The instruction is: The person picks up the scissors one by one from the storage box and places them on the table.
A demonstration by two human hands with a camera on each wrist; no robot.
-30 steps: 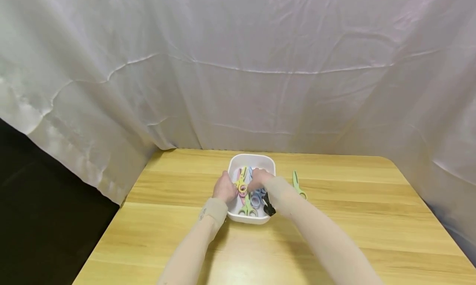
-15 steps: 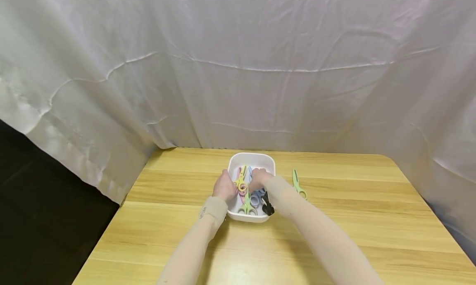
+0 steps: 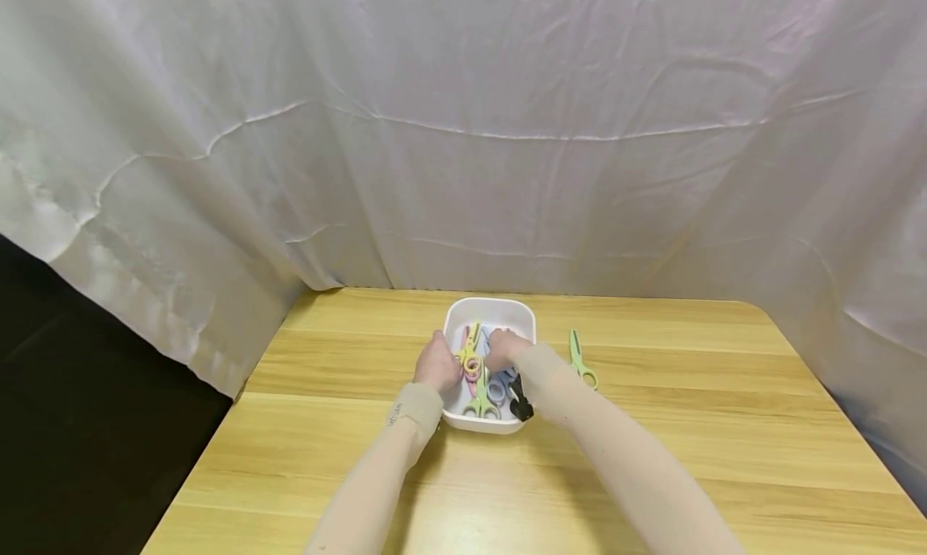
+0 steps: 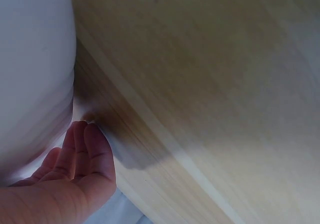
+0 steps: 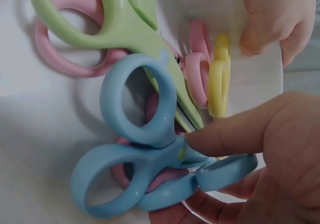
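Observation:
A white tub point(image 3: 489, 306) sits mid-table with several plastic scissors in it. My left hand point(image 3: 437, 365) grips its left rim; the left wrist view shows the fingers point(image 4: 86, 156) against the tub wall point(image 4: 35, 64). My right hand point(image 3: 506, 347) reaches into the tub. In the right wrist view its fingers point(image 5: 235, 134) pinch one handle loop of the blue scissors point(image 5: 142, 171). Green scissors point(image 5: 131, 31), pink scissors point(image 5: 60, 49) and yellow scissors point(image 5: 218, 81) lie tangled around the blue pair.
A further green pair of scissors point(image 3: 580, 360) lies on the wooden table point(image 3: 688, 394) just right of the tub. White cloth point(image 3: 463, 137) hangs behind and at both sides. The table's left edge point(image 3: 217, 426) drops to a dark floor.
Both hands stay at the tub almost unmoved; the view has shifted only slightly.

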